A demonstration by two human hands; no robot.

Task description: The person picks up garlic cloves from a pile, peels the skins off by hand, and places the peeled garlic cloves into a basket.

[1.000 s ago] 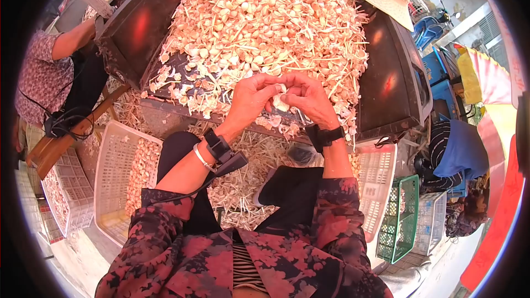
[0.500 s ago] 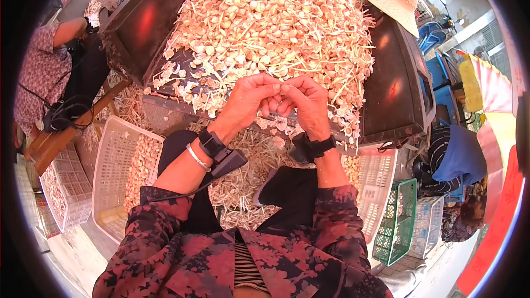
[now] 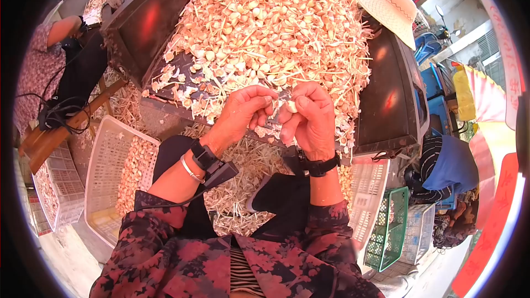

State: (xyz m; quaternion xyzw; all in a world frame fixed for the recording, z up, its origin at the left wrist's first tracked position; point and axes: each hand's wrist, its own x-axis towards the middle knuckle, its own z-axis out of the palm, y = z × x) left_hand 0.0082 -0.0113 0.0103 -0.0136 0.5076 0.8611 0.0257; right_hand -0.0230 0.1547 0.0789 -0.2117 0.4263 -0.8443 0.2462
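Observation:
At the near edge of the heap, my right hand (image 3: 314, 118) pinches a pale garlic clove (image 3: 291, 106) between thumb and fingers. My left hand (image 3: 245, 110) is closed just beside it, fingertips together on a thin scrap of garlic skin (image 3: 275, 106). A small gap separates the two hands. Behind them a large heap of garlic cloves, skins and dry stalks (image 3: 270, 27) covers the dark table (image 3: 185, 69). Both wrists wear black straps, and the left one also has a light bangle.
A crate with cloves (image 3: 99, 174) stands left of my legs, another crate (image 3: 369, 193) to the right. Farther right are a green crate (image 3: 393, 229) and a grey crate (image 3: 418, 234). A straw hat (image 3: 391, 8) rests at the table's right. Another person (image 3: 44, 72) sits at left.
My hands have moved apart a little and slightly lower. The clove now shows in my right fingers, and the left fingers have pulled away with a bit of skin.

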